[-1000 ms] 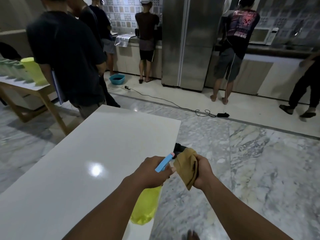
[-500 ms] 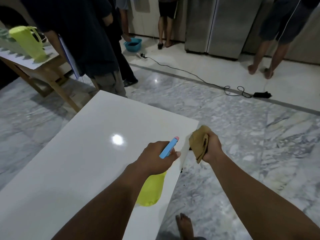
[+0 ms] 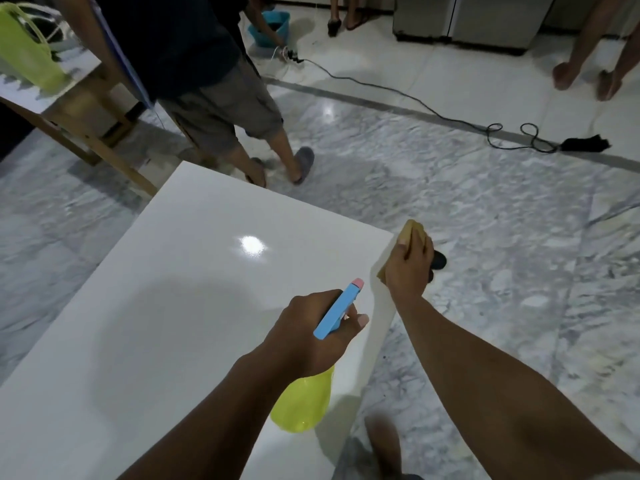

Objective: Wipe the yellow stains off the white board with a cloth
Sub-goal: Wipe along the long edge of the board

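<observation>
A glossy white board [image 3: 166, 306] fills the lower left of the head view; no yellow stain shows on the part I can see. My left hand [image 3: 311, 334] grips a spray bottle [image 3: 304, 403] with a yellow body and a blue trigger head, held over the board near its right edge. My right hand [image 3: 410, 265] holds a folded tan cloth [image 3: 410, 230] against the board's right edge near the far corner.
A person in dark shorts and slippers [image 3: 221, 109] stands just beyond the board's far edge. A wooden table [image 3: 86, 109] with a green pitcher [image 3: 27, 53] is at the far left. A black cable [image 3: 415, 98] crosses the marble floor. Other people's legs [image 3: 588, 46] stand at the back.
My view has tilted further down. My right hand has brought the cloth from beside the spray bottle onto the board's right edge. The left hand keeps gripping the bottle.
</observation>
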A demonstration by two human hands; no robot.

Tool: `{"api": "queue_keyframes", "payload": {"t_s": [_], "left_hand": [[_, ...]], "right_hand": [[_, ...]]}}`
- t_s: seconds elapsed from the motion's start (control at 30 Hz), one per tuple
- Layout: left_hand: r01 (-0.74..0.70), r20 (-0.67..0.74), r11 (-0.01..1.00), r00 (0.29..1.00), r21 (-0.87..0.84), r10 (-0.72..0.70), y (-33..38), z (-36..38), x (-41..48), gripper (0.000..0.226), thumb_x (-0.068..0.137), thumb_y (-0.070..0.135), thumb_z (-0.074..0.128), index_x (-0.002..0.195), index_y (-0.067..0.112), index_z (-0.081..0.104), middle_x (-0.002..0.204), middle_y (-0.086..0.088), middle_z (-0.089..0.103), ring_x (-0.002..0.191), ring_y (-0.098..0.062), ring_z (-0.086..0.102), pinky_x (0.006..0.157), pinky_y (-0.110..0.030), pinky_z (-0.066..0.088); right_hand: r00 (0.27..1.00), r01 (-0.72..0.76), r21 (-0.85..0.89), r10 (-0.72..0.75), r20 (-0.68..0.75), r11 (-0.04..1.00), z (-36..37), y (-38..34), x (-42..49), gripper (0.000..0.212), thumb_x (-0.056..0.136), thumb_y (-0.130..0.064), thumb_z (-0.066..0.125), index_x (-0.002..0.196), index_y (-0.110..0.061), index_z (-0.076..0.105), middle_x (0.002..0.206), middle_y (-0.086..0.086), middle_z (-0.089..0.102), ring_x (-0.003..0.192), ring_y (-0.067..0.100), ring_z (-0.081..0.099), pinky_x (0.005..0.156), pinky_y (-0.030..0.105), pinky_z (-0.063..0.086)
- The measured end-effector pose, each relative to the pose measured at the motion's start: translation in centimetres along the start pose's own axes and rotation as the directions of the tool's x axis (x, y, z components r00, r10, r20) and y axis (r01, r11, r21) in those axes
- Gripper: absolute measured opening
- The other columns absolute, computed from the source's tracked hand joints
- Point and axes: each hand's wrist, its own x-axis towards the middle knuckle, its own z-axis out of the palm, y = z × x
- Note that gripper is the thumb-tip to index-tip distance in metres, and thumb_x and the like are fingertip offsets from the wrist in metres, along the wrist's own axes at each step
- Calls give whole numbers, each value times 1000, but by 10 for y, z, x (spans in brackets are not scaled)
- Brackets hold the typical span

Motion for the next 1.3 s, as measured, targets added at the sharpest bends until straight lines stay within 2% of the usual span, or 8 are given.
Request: {"api": "queue_keyframes", "payload": {"t_s": [0.1, 0.23, 0.43, 0.6, 0.73, 0.93, 1.1, 1.3], "left_hand": [[-11, -32, 1000, 999, -9, 10, -12, -2, -1, 31, 94, 54, 69, 84, 26, 60, 86, -13, 72, 72, -36, 72, 72, -54, 63], [16, -50, 1000, 999, -25, -18, -24, 0, -9, 32, 88, 61, 64, 89, 30, 59, 84, -10, 72, 70, -34, 72, 73, -53, 64], [45, -60, 998, 997, -52, -48, -41, 4, -42, 29, 94, 53, 69, 87, 26, 63, 88, -12, 74, 76, -36, 75, 78, -55, 64], [61, -73, 997, 995, -47, -64, -61, 6, -93, 31, 94, 56, 68, 89, 26, 63, 87, -11, 73, 78, -36, 74, 78, -55, 65], [60, -86, 997, 994, -40, -63, -88, 12, -153, 24, 99, 48, 69, 84, 32, 59, 92, -11, 74, 82, -36, 75, 81, -52, 65], [43, -121, 998, 991, -50, -49, -153, 25, -274, 26, 96, 53, 68, 85, 31, 61, 87, -10, 73, 77, -34, 74, 78, -55, 65], [109, -118, 993, 986, -53, -114, -201, 29, -371, 28, 98, 48, 70, 78, 31, 59, 86, -11, 72, 80, -36, 75, 83, -56, 64], [133, -116, 990, 984, -36, -136, -235, 32, -446, 28, 98, 48, 71, 85, 25, 64, 89, -12, 74, 81, -35, 77, 85, -57, 63]], "right_hand": [[998, 50, -100, -53, -28, 994, 6, 7, -3, 49, 105, -26, 40, 154, -24, 35, 167, 9, 11, 149, 26, 25, 110, 44, 35], [998, 50, -138, -55, -31, 989, 6, 9, -13, 49, 105, -27, 41, 153, -27, 35, 167, 10, 10, 144, 31, 35, 102, 47, 42], [997, 72, -206, -77, -19, 976, 10, 24, -70, 51, 105, -28, 38, 156, -28, 29, 167, 10, 10, 141, 35, 38, 92, 50, 49], [998, 65, -234, -64, 14, 970, 9, 42, -134, 53, 106, -30, 36, 157, -30, 23, 167, 9, 6, 144, 33, 34, 97, 49, 47], [998, 68, -233, -64, 27, 970, 10, 58, -201, 52, 106, -30, 36, 156, -29, 25, 167, 9, 8, 137, 34, 42, 96, 47, 47], [999, 42, -196, -34, 42, 980, 16, 97, -345, 52, 106, -34, 33, 157, -31, 23, 167, 6, 5, 142, 31, 35, 101, 47, 43], [998, 30, -121, -23, 61, 992, 19, 130, -460, 52, 104, -25, 35, 155, -32, 27, 167, 5, 7, 142, 31, 36, 102, 47, 41], [982, 70, -120, -47, 185, 990, 13, 155, -557, 62, 103, -18, 40, 158, -31, 15, 167, 8, -4, 150, 31, 19, 109, 50, 36]]}}
